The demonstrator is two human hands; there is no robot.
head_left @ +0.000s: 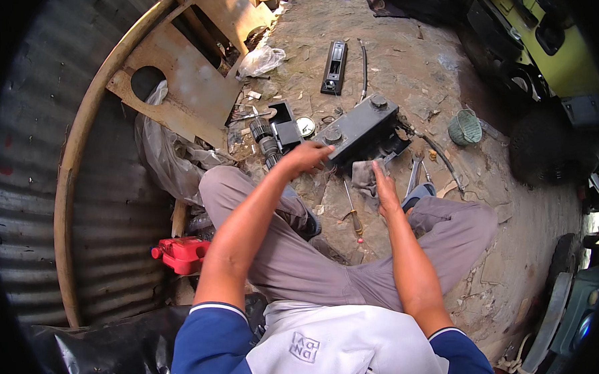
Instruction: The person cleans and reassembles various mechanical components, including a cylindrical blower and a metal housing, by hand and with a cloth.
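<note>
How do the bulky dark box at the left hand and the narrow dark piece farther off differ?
The dark box looks much bulkier than the narrow piece. The box has two round caps on top; the narrow piece, a lengthwise recess. The left hand touches the box, while neither hand touches the narrow piece. Both are dark and oblong.

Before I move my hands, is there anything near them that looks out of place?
Yes: near the grey cloth in your right hand, a screwdriver lies loose between your shoes, where a foot might catch it. I see no clear spill.
</note>
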